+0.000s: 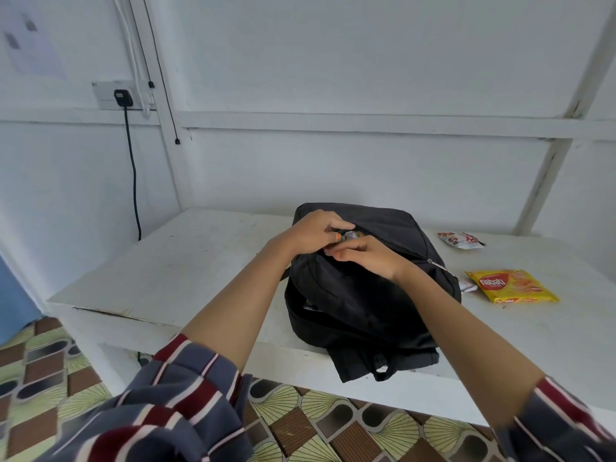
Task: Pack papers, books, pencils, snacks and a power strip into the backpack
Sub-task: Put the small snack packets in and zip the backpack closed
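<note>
A black backpack (pixel 363 288) lies flat on the white table (pixel 186 268), its front pocket opening near the top. My left hand (pixel 313 231) grips the edge of that pocket, fingers curled. My right hand (pixel 366 253) pinches a small snack packet (pixel 350 235) that sits half inside the pocket opening. A yellow wafer pack (pixel 510 285) lies on the table to the right of the bag. A red and white snack packet (pixel 461 240) lies further back on the right. A small white packet (pixel 467 286) peeks out beside the bag.
The table stands against a white wall. A black plug and cable (pixel 124 98) hang from a wall socket at the left. The backpack's strap (pixel 383 365) hangs over the table's front edge. Patterned flooring lies below.
</note>
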A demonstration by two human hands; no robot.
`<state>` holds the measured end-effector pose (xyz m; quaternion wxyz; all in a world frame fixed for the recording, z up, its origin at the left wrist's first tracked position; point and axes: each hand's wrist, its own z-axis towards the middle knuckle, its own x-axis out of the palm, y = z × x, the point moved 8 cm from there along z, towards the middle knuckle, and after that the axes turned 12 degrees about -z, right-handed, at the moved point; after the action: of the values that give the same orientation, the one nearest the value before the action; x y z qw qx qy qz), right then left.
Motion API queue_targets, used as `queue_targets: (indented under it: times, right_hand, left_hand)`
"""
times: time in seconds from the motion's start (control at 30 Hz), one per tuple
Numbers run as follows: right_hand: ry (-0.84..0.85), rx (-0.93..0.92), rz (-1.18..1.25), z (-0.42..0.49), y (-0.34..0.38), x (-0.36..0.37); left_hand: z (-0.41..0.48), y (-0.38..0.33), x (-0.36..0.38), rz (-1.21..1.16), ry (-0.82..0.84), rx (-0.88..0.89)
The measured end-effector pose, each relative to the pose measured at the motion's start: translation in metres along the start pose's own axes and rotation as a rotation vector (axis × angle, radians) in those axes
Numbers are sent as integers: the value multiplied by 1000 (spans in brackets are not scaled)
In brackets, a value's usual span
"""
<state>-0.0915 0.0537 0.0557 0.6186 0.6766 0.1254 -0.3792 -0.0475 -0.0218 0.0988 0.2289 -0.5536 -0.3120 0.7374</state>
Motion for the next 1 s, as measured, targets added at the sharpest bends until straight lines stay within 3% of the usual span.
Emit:
queue_targets:
  times: [0.23, 0.5, 1.0]
  right_hand:
    - [-29, -1, 0, 5, -3, -2]
    - [-42, 11, -170, 15, -1, 4]
    - [-2, 13, -75, 1, -2, -8]
  left_hand:
    - [-2, 2, 1, -14, 10, -1]
    - [1, 2, 0, -44, 20, -11]
    - [10, 9, 0, -156, -1, -31]
